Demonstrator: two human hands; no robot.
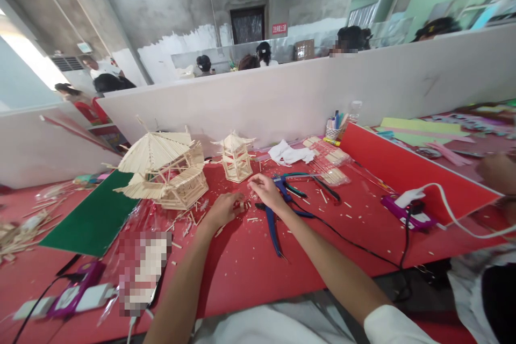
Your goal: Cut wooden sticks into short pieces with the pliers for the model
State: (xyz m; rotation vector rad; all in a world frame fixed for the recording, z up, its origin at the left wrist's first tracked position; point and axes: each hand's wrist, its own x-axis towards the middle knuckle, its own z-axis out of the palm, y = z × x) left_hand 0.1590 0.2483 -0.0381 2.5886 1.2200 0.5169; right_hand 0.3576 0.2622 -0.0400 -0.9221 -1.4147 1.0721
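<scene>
My left hand [224, 208] rests on the red table [250, 263], its fingers pinched on a small wooden piece among scattered stick offcuts. My right hand [266, 189] hovers just beside it, fingers curled loosely over the same spot, close to the blue-handled pliers [273, 228]. A large wooden stick pavilion [165, 169] stands to the left of my hands. A smaller stick tower [236, 158] stands behind them.
A green mat [94, 217] lies left. Green-handled cutters [310, 183], packs of sticks [330, 161], a white cloth [288, 153] and a pen cup [334, 128] sit behind. A black cable [346, 239] runs to a purple device [407, 215]. Another person's arm [497, 172] is at the right.
</scene>
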